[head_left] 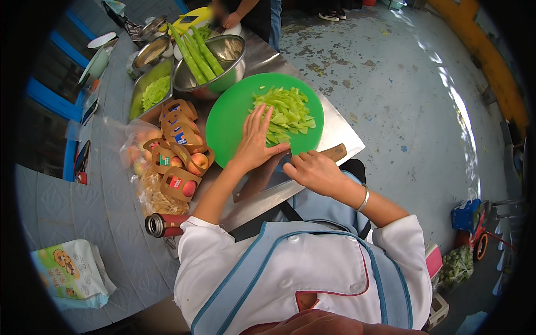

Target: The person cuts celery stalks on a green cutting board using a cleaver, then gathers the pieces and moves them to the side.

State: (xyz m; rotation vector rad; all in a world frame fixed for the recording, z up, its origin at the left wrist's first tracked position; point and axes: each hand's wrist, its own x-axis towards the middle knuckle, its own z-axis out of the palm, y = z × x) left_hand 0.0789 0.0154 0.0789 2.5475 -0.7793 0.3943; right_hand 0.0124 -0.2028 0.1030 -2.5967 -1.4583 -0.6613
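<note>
A round green cutting board (226,117) lies before me on a stainless-steel table (345,132). Pale green stem vegetable slices (289,111) are heaped on its right half. My left hand (256,140) lies against the heap's near left side, fingers stretched and thumb spread. At the board's near rim, my right hand (314,171) has its fingers curled; whether it grips the rim or the knife is unclear. Partly beneath my hands is a broad-bladed kitchen knife (255,180), its wooden handle (335,153) sticking out to the right.
A steel bowl (234,69) with peeled green stems (201,58) stands behind the board. To the left are a steel tray (136,94) of shredded vegetable, apples in cardboard carriers (180,161) and a red flask (171,226). Another person's hand (231,19) is at the far end.
</note>
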